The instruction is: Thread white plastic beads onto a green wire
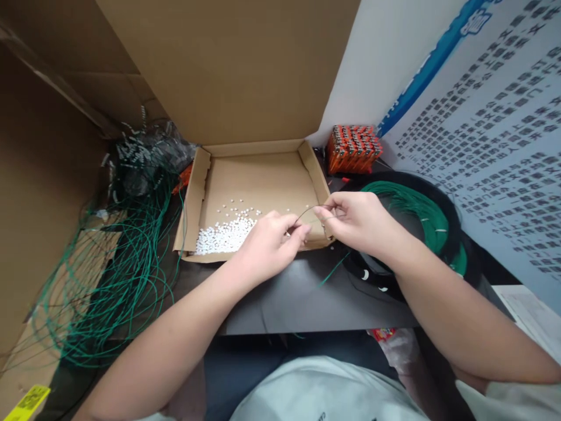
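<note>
Left hand and right hand pinching a thin wire, above a cardboard box, white beads in its near left corner

White beads in a tan cardboard box, green wire

One left hand, one right hand, one thin wire, one cardboard box, one green wire coil, one green wire tangle, one orange pack, countless white beads.

Matt corrugated cardboard box holds smooth white plastic beads (faintly glossy under the light), beside coils of shiny green plastic-coated wire.
</note>
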A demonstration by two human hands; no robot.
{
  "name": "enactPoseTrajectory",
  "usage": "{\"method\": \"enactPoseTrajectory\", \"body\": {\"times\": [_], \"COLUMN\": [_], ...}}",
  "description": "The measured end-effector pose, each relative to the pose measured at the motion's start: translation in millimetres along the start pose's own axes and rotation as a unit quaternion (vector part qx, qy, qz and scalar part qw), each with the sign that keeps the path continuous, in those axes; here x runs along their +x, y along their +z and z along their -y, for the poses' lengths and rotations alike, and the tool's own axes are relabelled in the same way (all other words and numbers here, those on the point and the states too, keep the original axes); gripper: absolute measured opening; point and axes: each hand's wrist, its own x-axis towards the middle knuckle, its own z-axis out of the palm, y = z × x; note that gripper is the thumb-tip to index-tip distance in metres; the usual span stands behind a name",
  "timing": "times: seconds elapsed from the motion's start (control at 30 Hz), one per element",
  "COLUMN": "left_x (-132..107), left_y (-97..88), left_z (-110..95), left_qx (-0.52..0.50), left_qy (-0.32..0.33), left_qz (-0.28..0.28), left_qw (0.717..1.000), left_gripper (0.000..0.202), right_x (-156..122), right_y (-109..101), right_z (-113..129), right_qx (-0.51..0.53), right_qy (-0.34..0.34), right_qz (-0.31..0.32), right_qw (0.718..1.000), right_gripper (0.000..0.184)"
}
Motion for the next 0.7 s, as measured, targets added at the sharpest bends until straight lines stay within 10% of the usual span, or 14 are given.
{"method": "enactPoseTrajectory", "body": {"times": [0.27, 0.7], "left_x": [-4.0, 1.8], "left_y": [-28.6, -31.1], "left_z": [7.9, 20.7], "left_qx": [-0.368, -0.302], "left_qy": [-0.125, -0.186], "left_qz": [0.053, 0.001], "left_qw": [0.92, 0.935], "left_gripper": [0.031, 0.03], "right_x": [-15.2, -40.7], "right_y": [-26.3, 17.3], "right_z": [-9.7, 4.7], "right_qx": [0.015, -0.247], "right_qy": [-0.004, 0.095], "right_qz": [0.27, 0.164], "right_qw": [0.963, 0.95], "right_gripper": [0.021, 0.023]}}
